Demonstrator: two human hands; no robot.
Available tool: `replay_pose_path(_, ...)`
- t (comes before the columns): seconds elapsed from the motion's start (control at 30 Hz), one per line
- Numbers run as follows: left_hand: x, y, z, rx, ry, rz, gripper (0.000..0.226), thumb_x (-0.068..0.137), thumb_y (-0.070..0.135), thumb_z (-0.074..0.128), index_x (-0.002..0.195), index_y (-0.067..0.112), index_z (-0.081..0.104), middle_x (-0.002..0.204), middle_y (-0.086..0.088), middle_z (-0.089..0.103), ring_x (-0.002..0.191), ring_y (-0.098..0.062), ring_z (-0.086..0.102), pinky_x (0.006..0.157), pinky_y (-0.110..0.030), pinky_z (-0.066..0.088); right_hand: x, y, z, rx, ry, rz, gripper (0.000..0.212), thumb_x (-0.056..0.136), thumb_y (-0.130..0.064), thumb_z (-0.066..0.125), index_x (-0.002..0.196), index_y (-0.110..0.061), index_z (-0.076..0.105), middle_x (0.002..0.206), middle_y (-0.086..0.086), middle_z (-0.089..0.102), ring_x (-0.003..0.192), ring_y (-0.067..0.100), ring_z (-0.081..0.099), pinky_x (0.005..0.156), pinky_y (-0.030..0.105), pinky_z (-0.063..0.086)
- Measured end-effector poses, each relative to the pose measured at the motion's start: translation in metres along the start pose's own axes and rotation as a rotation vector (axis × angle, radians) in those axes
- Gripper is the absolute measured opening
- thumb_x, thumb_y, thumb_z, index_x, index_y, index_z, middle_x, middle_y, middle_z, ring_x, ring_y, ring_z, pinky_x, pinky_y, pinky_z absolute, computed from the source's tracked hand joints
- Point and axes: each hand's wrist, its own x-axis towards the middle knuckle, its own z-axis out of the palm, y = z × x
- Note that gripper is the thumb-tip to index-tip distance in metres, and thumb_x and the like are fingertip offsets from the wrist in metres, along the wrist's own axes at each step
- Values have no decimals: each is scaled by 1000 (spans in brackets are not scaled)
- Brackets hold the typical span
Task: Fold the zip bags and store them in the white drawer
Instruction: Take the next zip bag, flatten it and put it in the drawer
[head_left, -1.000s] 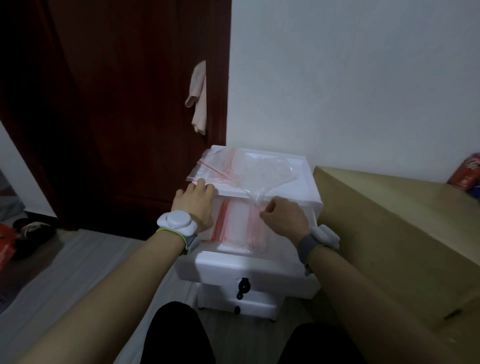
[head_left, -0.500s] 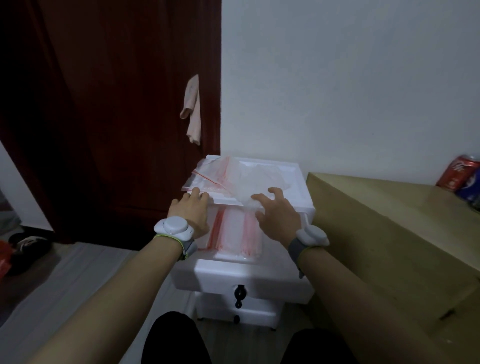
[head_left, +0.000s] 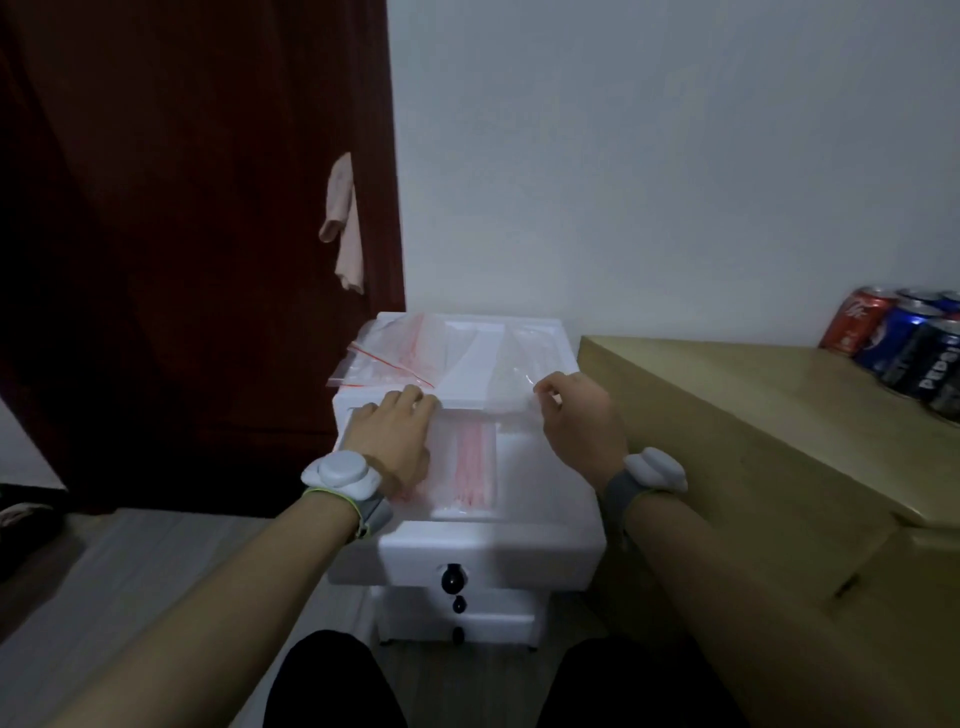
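Observation:
A small white drawer unit (head_left: 524, 322) stands against the wall with its top drawer (head_left: 493, 551) pulled out. Folded zip bags (head_left: 472, 462) with red strips lie inside the drawer. On the unit's top lies a pile of clear zip bags (head_left: 395, 348) with red seals. My right hand (head_left: 576, 415) pinches the near edge of one clear zip bag (head_left: 511, 379) on the right of the top. My left hand (head_left: 392, 436) rests with straight fingers on the unit's front edge, over the drawer's left side.
A tan cardboard box (head_left: 769, 441) stands directly right of the unit, with several soda cans (head_left: 904, 343) on its far corner. A dark red door (head_left: 192, 234) with a hanging cloth (head_left: 345, 223) is on the left. My knees (head_left: 332, 680) sit below the drawer.
My right hand has moved right along the top's edge and pulled one clear bag away from the pile. My left hand has slid slightly right on the front edge.

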Motion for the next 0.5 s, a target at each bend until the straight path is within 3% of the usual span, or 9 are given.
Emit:
replay_pose_path(0.23, 28, 80, 3, -111, -9, 164, 59, 80, 21, 54, 137, 19, 40, 141, -3, 41, 129, -27, 39, 102, -40, 35, -26, 47, -39, 102, 87, 99, 22, 100, -26, 44, 102, -21, 65, 104, 0, 64, 89, 19, 60, 79, 40, 54)
replay_pose_path(0.5, 59, 174, 12, -174, 71, 233, 48, 92, 28, 45, 139, 19, 47, 147, -2, 44, 135, -24, 39, 107, -40, 37, -85, 114, -99, 94, 189, 300, 13, 94, -28, 56, 96, -21, 67, 91, 2, 71, 78, 21, 64, 69, 35, 52)
